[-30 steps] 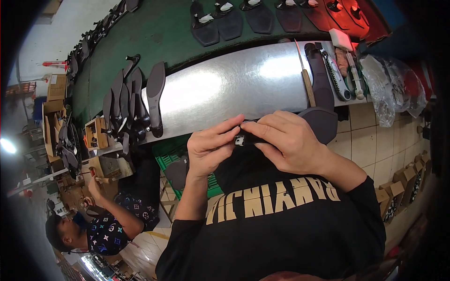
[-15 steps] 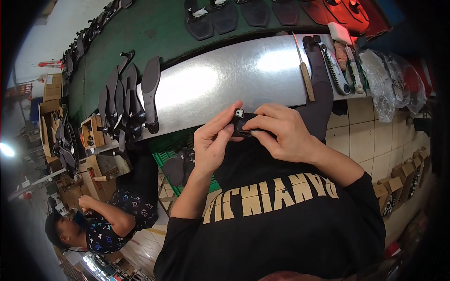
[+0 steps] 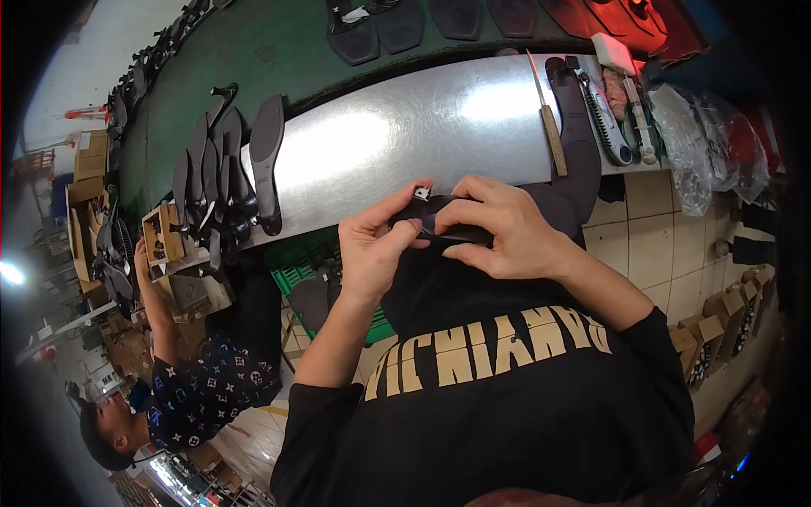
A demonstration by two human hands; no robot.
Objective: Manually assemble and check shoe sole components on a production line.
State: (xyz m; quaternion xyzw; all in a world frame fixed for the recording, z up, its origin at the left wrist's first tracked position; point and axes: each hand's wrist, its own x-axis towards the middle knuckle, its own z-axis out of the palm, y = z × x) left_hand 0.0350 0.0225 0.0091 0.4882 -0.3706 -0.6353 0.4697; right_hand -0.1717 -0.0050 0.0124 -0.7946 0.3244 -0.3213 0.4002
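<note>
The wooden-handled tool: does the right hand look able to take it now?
Probably yes: the wooden-handled tool lies uncovered nearby, but the right hand would likely first have to release the black shoe.

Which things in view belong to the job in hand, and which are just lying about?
In the job:
- dark shoe part, held between left hand and right hand
- soles at left, probably related

Lying about, in neither hand:
- wooden-handled tool
- cutter
- syringe
- white block
- plastic bag
</note>
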